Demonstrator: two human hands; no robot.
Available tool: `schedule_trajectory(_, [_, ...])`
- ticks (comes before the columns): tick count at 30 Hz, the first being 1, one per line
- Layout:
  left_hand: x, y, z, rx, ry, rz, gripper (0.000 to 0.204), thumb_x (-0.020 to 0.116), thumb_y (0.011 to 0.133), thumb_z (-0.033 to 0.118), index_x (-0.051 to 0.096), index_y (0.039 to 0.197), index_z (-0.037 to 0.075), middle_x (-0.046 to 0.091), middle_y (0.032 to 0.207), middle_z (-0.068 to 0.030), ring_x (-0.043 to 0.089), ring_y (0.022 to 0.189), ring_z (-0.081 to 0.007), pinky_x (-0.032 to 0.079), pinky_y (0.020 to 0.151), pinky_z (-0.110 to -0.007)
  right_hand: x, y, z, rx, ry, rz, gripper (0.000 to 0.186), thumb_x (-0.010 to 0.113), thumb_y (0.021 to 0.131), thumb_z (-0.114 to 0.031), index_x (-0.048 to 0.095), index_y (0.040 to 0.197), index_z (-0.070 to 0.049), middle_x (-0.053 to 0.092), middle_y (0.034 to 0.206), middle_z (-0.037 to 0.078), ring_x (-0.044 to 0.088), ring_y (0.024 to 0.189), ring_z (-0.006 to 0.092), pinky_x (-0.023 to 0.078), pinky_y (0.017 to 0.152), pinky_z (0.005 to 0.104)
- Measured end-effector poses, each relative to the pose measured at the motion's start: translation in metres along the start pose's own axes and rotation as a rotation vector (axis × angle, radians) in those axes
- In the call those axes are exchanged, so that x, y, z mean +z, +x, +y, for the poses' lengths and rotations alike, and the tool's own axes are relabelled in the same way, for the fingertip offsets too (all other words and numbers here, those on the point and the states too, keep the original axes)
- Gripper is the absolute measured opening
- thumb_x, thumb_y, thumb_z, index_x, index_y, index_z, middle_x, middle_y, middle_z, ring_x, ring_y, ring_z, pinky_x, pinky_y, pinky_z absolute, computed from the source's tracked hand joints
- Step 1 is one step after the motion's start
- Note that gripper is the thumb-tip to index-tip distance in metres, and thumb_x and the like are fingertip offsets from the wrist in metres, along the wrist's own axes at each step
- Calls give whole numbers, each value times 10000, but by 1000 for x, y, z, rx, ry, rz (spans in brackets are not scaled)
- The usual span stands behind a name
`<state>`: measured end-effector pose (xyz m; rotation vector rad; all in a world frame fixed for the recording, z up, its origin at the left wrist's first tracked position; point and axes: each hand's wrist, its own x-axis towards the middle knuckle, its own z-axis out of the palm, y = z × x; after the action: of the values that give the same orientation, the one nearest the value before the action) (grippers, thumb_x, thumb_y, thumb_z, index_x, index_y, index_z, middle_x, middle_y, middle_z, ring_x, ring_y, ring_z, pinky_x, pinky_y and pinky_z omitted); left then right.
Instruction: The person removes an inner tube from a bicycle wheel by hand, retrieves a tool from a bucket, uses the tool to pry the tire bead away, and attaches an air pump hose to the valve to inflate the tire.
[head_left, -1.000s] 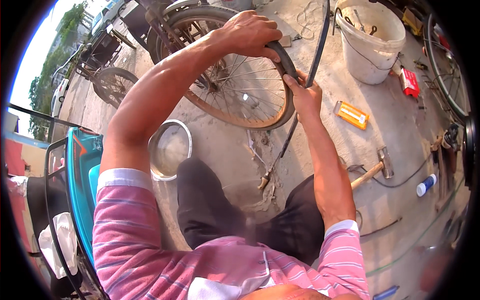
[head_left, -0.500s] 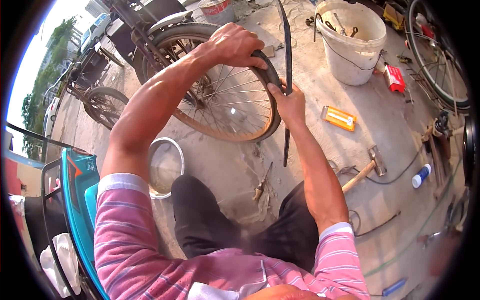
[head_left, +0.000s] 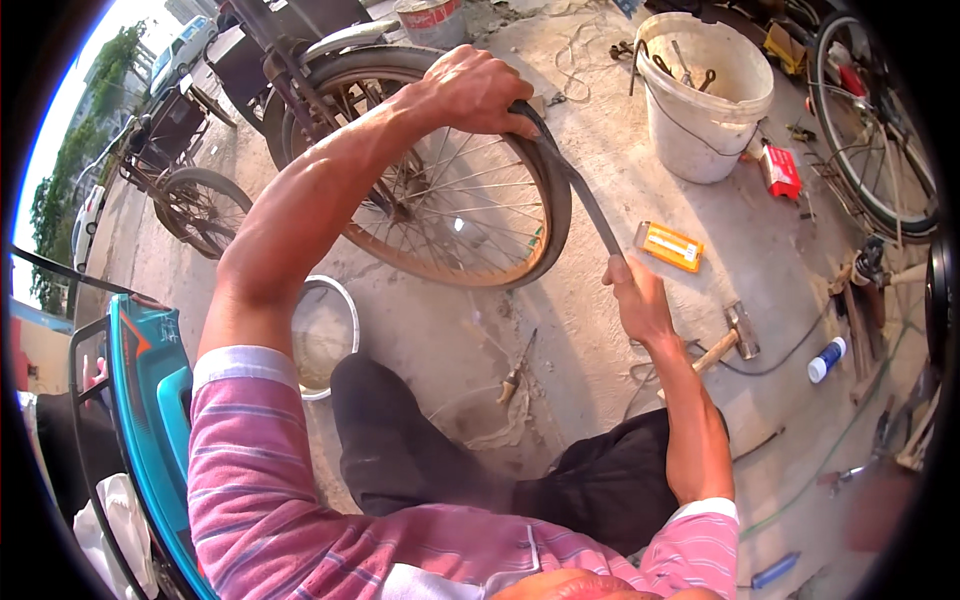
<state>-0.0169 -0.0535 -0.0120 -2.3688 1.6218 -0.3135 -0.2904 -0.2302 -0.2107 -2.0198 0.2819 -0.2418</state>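
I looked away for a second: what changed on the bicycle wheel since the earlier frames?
The right hand has slid down and away from the tyre, drawing the dark strip out toward the person; a second ago that hand was up against the rim. The left hand still presses on top of the tyre. The white bucket, hammer and yellow box lie as before.

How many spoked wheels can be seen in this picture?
3, perhaps more hidden: the rusty spoked wheel with black tyre under the left hand, a smaller dark wheel far left, and a thin-tyred wheel at the right edge.
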Motion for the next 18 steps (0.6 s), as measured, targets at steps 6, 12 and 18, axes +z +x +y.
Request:
schedule_trajectory(6, [1,-2,-7,-30,-14,21,576,670,853,690,758,935,126,741,853,-107,725,881,-346,556,770,-458,7,-1,0,52,-144,-108,662,424,1048,-596,618,853,5,583,759,147,565,746,229,465,737,382])
schedule_trajectory(12, [-2,-7,-14,-24,-80,75,558,700,837,663,730,846,106,717,844,-71,717,831,-330,547,727,-453,-2,-9,-26,176,-145,-123,731,385,1055,-652,648,899,13,651,836,199,638,829,326,494,805,436])
schedule_trajectory(18, [0,-15,-21,5,-90,88,527,686,858,646,738,882,123,719,831,-87,716,874,-335,547,752,-468,4,-12,-39,232,-227,-121,721,384,1061,-627,653,897,22,665,838,215,662,860,359,501,826,449])
